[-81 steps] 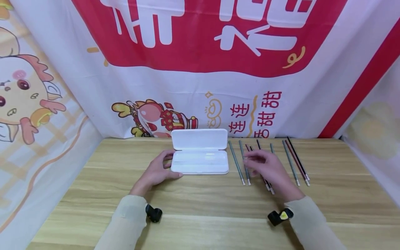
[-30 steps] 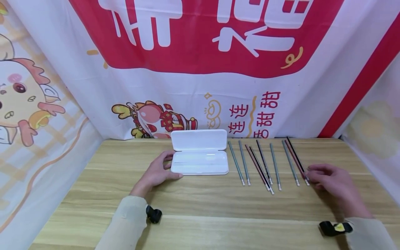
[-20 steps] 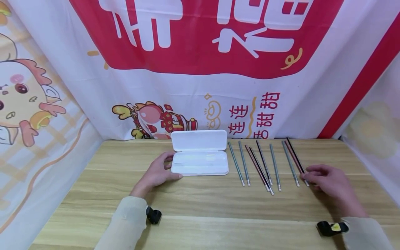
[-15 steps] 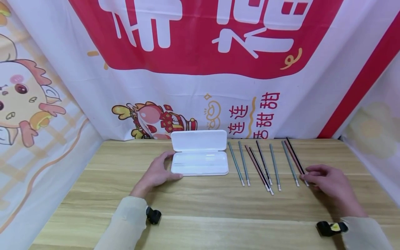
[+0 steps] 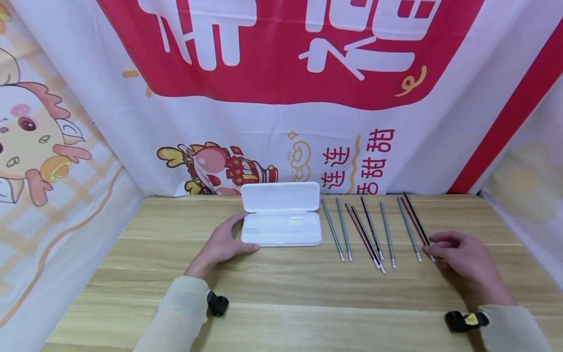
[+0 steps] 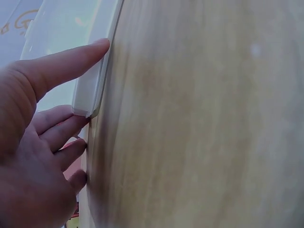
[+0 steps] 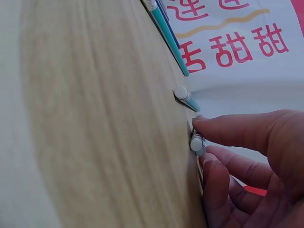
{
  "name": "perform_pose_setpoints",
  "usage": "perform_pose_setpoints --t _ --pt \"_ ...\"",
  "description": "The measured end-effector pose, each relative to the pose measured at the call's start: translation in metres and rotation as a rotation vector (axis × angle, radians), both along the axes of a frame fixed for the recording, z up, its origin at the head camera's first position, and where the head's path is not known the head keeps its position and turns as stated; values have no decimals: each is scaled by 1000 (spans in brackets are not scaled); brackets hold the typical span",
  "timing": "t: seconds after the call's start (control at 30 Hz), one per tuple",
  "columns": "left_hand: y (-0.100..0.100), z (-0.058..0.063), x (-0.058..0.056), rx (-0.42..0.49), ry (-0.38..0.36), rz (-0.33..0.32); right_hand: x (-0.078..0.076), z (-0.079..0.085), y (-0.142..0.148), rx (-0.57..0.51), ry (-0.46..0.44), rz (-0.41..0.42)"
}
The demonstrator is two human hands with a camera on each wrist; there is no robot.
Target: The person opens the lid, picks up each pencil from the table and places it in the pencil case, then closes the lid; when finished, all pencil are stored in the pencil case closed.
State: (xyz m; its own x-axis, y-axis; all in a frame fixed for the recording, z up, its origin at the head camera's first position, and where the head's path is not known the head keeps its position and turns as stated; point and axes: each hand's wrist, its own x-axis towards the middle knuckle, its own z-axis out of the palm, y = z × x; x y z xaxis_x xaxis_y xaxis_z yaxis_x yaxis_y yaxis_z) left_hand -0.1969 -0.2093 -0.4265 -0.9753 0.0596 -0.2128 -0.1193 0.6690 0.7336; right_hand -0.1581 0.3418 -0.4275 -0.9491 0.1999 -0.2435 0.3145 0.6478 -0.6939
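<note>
A white pencil case (image 5: 281, 241) stands with its lid raised, its inside bare apart from a faint line. My left hand (image 5: 221, 243) holds its left end, thumb along the front edge and fingers at the side; in the left wrist view the thumb (image 6: 71, 61) lies on the case's rim. Far right, my right hand (image 5: 464, 256) pinches the eraser ends of a black pencil (image 5: 416, 215) and a dark red pencil (image 5: 412, 218) lying side by side. The right wrist view shows a white eraser (image 7: 196, 144) between thumb and fingers.
Between the case and my right hand several pencils lie roughly parallel, eraser ends toward me, among them a teal pencil (image 5: 333, 232) and a crossed dark pair. Another teal pencil (image 5: 409, 231) lies just left of the pinched ones. A printed cloth (image 5: 281, 122) hangs behind the wooden table (image 5: 308, 303).
My right hand has moved from over the middle pencils to the pair at the far right, then shifted slightly left onto their ends. My left hand has stayed on the case.
</note>
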Motion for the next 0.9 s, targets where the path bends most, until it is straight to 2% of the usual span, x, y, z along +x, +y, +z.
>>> perform_pose_setpoints --t 0.4,0.67,0.9 --pt "0 0 -1 -15 17 3 2 -3 2 32 22 21" --pt "0 0 -1 -10 14 6 1 -2 1 40 -7 4" --pt "-1 0 -2 0 8 7 3 -3 3 23 14 -9"
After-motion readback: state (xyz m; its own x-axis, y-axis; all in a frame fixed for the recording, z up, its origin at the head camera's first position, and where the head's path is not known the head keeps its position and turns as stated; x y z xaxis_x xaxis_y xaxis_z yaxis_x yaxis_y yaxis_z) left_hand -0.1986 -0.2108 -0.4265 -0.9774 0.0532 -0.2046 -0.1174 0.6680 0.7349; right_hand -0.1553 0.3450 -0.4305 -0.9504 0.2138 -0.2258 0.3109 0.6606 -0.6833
